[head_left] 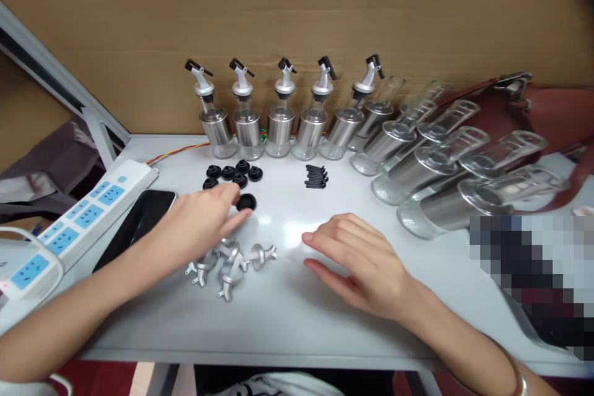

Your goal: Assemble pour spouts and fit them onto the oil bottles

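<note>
My left hand point(199, 216) has its thumb and fingers closed about a round black stopper point(246, 202), just in front of a cluster of similar black stoppers point(228, 172). Close below that hand lie several silver pourer spouts point(231, 278), partly hidden by it. My right hand point(357, 260) hovers over the middle of the table, thumb and fingers apart with nothing between them. Beyond it, a small row of black levers point(316, 177) lies on the tabletop.
Several glass-and-steel bottles with pourers point(280, 127) stand along the cardboard wall. Bottles without pourers point(420, 173) crowd the right, near a brown bag point(552, 117). A power strip point(88, 223) and a black phone point(146, 216) lie at the left of the table point(278, 334).
</note>
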Action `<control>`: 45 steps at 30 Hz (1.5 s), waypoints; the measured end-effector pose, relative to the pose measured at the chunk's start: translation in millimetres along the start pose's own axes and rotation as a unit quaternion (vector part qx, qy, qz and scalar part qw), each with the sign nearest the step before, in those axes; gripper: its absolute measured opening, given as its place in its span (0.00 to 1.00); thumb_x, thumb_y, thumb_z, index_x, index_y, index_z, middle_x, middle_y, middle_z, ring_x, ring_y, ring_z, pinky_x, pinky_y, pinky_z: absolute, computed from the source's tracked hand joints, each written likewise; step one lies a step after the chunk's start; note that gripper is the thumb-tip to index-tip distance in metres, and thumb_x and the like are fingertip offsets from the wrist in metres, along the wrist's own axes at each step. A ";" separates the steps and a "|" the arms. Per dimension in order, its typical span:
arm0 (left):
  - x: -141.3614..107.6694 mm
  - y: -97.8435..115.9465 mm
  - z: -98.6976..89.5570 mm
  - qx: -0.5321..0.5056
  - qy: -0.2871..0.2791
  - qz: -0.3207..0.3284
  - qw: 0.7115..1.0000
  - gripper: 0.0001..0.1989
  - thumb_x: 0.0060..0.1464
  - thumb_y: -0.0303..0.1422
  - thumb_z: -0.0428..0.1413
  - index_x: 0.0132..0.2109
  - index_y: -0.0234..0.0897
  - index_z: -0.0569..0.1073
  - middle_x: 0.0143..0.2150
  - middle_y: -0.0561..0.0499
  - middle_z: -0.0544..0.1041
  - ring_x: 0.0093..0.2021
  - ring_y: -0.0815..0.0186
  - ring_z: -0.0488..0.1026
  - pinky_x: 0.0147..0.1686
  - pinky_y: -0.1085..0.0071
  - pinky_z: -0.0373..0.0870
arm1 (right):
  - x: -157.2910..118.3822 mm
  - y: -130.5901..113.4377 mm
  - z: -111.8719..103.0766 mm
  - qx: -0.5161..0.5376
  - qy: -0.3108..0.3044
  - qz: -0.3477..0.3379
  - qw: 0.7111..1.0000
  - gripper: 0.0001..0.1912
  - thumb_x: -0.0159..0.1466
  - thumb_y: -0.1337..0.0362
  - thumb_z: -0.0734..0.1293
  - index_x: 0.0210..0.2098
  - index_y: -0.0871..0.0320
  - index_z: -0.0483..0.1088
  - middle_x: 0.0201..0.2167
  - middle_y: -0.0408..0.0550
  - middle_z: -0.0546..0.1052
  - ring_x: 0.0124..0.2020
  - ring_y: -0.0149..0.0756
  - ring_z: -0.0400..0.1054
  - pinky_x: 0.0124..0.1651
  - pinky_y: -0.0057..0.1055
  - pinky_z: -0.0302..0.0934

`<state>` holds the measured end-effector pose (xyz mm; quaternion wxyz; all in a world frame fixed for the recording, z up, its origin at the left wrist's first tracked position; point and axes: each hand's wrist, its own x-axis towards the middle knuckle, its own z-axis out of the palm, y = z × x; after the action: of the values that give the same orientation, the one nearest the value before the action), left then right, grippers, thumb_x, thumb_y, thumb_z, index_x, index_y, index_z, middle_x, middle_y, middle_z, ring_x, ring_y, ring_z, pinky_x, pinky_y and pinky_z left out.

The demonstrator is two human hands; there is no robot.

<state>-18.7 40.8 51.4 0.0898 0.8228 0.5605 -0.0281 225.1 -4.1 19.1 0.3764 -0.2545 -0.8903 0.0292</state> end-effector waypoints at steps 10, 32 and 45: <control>22.7 -22.8 7.6 0.195 0.019 -0.023 0.980 0.09 0.62 0.27 0.46 0.44 0.31 0.70 0.41 0.39 0.77 0.38 0.50 0.78 0.26 0.68 0.65 | -0.7 -0.2 3.3 -0.010 -0.019 -0.007 1.000 0.15 0.65 0.74 0.62 0.51 0.62 0.63 0.29 0.48 0.76 0.31 0.35 0.68 0.36 0.33 0.64; 2.0 -0.2 12.4 -0.093 -0.093 0.323 0.937 0.12 0.66 0.29 0.47 0.42 0.36 0.76 0.36 0.48 0.77 0.39 0.61 0.68 0.41 0.68 0.61 | 0.5 2.0 -1.8 -0.031 -0.001 0.004 1.000 0.11 0.64 0.75 0.61 0.44 0.61 0.68 0.35 0.52 0.78 0.35 0.36 0.71 0.36 0.33 0.64; -18.5 23.9 22.5 -0.535 -0.107 0.110 0.831 0.05 0.56 0.29 0.54 0.35 0.35 0.74 0.29 0.52 0.75 0.28 0.69 0.69 0.29 0.73 0.66 | 0.8 0.0 0.4 0.081 -0.010 0.006 0.997 0.05 0.68 0.70 0.61 0.43 0.61 0.67 0.35 0.52 0.77 0.37 0.35 0.70 0.39 0.33 0.66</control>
<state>-2.2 11.3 34.8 0.5781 0.6938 0.3807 0.1987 224.4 -3.7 19.4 0.3866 -0.2283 -0.8872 0.1064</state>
